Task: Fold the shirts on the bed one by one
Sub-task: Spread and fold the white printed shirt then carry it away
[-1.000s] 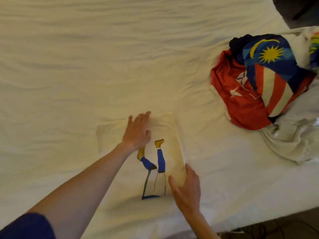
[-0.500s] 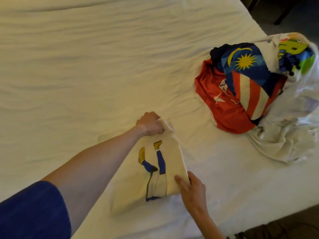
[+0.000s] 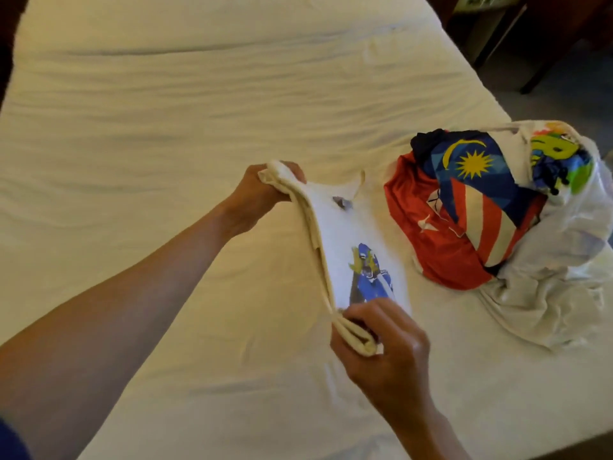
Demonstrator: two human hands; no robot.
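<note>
A folded white shirt (image 3: 345, 237) with a blue and yellow figure print hangs above the bed, held by both hands. My left hand (image 3: 262, 190) grips its far folded corner. My right hand (image 3: 381, 343) pinches its near folded corner. The shirt's printed face is turned up and to the right, its folded edge toward me. To the right a pile of unfolded shirts (image 3: 491, 207) lies on the bed: a red one, a blue one with red and white stripes and a yellow sun, and white ones.
The bed (image 3: 166, 111), covered by a wrinkled cream sheet, fills the view. Its right edge runs diagonally past the pile. Dark furniture (image 3: 517, 34) stands on the floor at the upper right.
The folded shirt lay flat on the bed under my hands. Both hands have gripped its corners and lifted it off the sheet, turning it over. The view has pulled back.
</note>
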